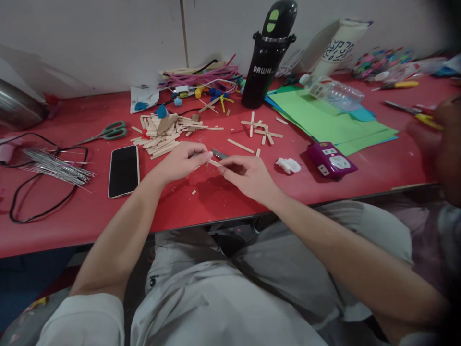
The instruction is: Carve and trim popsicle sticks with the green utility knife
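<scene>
- two bare hands over the red surface (187, 211), one short wooden stick (215, 164) between them, near the front edge.
- left hand (189, 161): grip clamped on the stick's left end, thumb and fingers together.
- right hand (248, 175): grip pinched at the stick's other end. grey blade (219, 154) juts out by its fingers; its handle is hidden, cannot tell how it's held.
- stick is raised at an angle, small pale chips on the surface below.
- stick pile (163, 132) behind the left hand, loose heap. crossed sticks (262, 127) lie beyond the right hand, a few singles around.
- phone (123, 171) left of the left forearm, screen dark. green-handled scissors (111, 130) just behind it; bundle of metal wires (61, 166) further left.
- white wad (288, 165) right of the right hand, then purple block (331, 161), partly over the green paper (317, 113).
- black bottle (262, 67) upright at the back. clear bottle (338, 93) on its side on the paper.
- far right: another person's hand (448, 139), blurred, beside a yellow-handled tool (428, 121); cannot tell if it's gripped.
</scene>
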Motion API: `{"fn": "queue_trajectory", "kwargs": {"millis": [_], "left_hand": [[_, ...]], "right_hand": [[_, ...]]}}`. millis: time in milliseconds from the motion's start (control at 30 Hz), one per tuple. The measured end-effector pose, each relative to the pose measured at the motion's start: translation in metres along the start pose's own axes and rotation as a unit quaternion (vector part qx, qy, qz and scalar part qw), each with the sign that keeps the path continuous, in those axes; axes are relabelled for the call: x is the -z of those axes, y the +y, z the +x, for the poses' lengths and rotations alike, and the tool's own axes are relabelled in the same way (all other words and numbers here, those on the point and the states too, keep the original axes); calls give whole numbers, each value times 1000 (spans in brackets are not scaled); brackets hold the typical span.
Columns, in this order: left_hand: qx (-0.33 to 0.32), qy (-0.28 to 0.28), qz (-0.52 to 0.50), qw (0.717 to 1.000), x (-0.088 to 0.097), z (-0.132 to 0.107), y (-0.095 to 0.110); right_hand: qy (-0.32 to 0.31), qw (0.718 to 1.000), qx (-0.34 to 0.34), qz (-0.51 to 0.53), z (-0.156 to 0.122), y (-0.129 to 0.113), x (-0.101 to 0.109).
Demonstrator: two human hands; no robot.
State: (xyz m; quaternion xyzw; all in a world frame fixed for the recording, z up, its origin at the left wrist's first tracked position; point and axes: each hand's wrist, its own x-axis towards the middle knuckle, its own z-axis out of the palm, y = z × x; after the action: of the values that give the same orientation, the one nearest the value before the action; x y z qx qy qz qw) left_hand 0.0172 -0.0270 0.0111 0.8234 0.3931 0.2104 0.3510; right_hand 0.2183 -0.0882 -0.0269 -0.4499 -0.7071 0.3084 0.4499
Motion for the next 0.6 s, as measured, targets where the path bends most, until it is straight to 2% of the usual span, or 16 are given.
{"fn": "queue_trajectory", "kwargs": {"millis": [133,233,600], "left_hand": [[31,-56,-41,997,0,-2,5],[34,-103,-64,992,1,-2,5],[17,-71,-25,997,3,-2,2]], "right_hand": [[62,979,144,-130,-1,3,2],[74,962,203,-167,-2,7,2],[40,978,163,-120,-1,2,2]]}}
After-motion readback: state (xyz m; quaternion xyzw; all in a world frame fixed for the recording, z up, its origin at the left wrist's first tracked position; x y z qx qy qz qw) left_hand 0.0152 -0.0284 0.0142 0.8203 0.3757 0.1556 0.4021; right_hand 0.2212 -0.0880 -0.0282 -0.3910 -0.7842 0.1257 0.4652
